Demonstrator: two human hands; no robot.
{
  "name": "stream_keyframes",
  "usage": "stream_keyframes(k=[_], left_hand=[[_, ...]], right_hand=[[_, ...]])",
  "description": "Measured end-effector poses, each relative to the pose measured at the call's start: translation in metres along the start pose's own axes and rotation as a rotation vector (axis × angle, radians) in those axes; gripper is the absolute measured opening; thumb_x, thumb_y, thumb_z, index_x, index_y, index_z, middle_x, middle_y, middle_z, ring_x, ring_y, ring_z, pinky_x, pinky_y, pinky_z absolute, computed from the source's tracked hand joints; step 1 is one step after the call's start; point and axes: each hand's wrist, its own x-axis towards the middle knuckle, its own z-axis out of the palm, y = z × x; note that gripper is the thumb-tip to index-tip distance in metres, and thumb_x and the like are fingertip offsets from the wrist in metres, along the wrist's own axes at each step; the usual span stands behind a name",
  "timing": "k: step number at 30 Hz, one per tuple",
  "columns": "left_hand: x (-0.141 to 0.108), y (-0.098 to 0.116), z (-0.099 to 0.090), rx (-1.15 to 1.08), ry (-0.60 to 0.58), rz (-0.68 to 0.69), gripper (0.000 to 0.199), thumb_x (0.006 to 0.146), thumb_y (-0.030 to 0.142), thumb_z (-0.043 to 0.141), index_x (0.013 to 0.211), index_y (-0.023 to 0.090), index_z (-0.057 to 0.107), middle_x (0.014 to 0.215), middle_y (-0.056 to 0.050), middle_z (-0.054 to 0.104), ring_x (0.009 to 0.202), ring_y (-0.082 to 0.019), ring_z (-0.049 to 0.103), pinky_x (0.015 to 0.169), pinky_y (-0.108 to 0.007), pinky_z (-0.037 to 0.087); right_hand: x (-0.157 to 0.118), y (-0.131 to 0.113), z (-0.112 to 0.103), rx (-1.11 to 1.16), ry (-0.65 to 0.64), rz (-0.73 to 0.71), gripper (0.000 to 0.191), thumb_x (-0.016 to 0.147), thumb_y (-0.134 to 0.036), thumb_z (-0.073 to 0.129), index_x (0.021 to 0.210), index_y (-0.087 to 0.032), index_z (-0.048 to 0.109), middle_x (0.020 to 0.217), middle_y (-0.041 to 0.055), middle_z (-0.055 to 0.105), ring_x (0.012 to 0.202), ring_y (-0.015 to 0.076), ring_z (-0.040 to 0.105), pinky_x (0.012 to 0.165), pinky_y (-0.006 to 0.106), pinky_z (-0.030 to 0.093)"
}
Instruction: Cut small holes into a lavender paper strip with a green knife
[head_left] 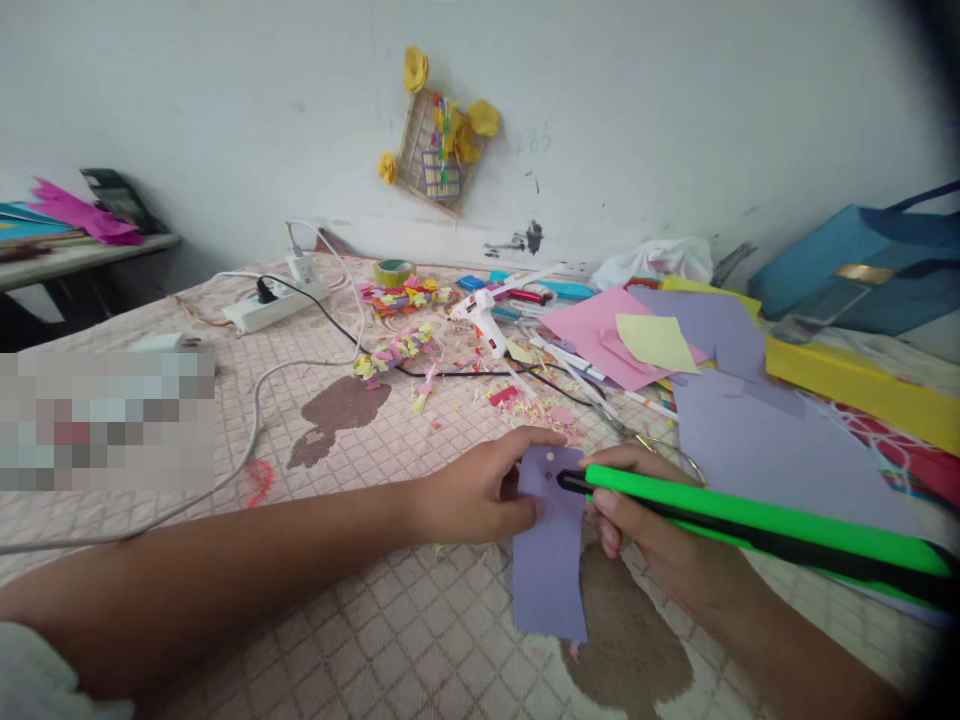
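Purple paper strip point(549, 575) stands between your two hands in the head view, at the near middle of the scene above the quilted cloth point(405, 620). Your left hand point(466, 492) pinches its far left edge, thumb on the face. Your right hand point(637, 527) is closed around a green-and-black tool point(750, 510), its dark tip at the strip's far right; whether it touches the paper, you cannot tell from here. Two small round spots, apparently holes, show near the far end, so that much seems done. The near stretch looks plain and uncut, so the work seems to have reached only the far end. Beyond, the glue gun point(487, 328) lies unheld among paper scraps point(529, 405), and larger purple sheets point(780, 445) lie to the right.
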Motion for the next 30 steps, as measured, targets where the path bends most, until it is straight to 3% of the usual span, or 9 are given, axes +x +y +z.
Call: stream_keyframes(k=[9, 14, 19, 24, 30], left_hand=[[0.0, 0.005, 0.0, 0.098, 0.096, -0.091, 0.055, 0.077, 0.017, 0.054, 0.129, 0.019, 0.035, 0.085, 0.0, 0.055, 0.071, -0.012, 0.053, 0.062, -0.025, 0.044], [0.001, 0.007, 0.0, 0.116, 0.105, -0.111, 0.053, 0.077, 0.018, 0.053, 0.127, 0.018, 0.037, 0.081, 0.0, 0.054, 0.066, -0.012, 0.051, 0.058, -0.024, 0.042], [0.001, 0.009, -0.001, 0.134, 0.092, -0.106, 0.05, 0.078, 0.02, 0.053, 0.126, 0.018, 0.038, 0.077, 0.002, 0.051, 0.064, -0.011, 0.049, 0.057, -0.023, 0.04], [0.001, 0.008, -0.002, 0.121, 0.075, -0.045, 0.048, 0.078, 0.016, 0.052, 0.125, 0.019, 0.038, 0.076, 0.003, 0.05, 0.063, -0.01, 0.048, 0.056, -0.022, 0.039], [0.001, 0.01, -0.002, 0.105, 0.052, -0.106, 0.043, 0.08, 0.019, 0.052, 0.121, 0.019, 0.041, 0.07, 0.004, 0.048, 0.06, -0.01, 0.046, 0.052, -0.021, 0.035]], right_hand=[[0.001, -0.004, 0.003, 0.141, -0.135, 0.197, 0.024, 0.077, -0.035, 0.07, 0.098, -0.027, 0.067, 0.06, -0.0007, 0.065, 0.046, 0.0092, 0.053, 0.041, 0.018, 0.04], [0.003, -0.008, 0.004, 0.269, -0.059, 0.33, 0.027, 0.068, -0.045, 0.074, 0.082, -0.022, 0.074, 0.059, 0.0039, 0.067, 0.042, 0.0073, 0.047, 0.036, 0.016, 0.034], [0.004, -0.013, 0.004, 0.331, -0.019, 0.345, 0.031, 0.066, -0.048, 0.072, 0.081, -0.021, 0.074, 0.056, 0.0035, 0.06, 0.051, 0.0116, 0.05, 0.035, 0.015, 0.033], [0.005, -0.018, 0.003, 0.433, -0.073, 0.353, 0.032, 0.069, -0.052, 0.065, 0.082, -0.023, 0.068, 0.051, 0.0012, 0.056, 0.043, 0.0108, 0.047, 0.032, 0.016, 0.03], [0.006, -0.016, 0.002, 0.483, -0.061, 0.311, 0.017, 0.069, -0.035, 0.069, 0.08, -0.024, 0.061, 0.07, 0.0016, 0.065, 0.052, 0.0151, 0.06, 0.033, 0.017, 0.033]])
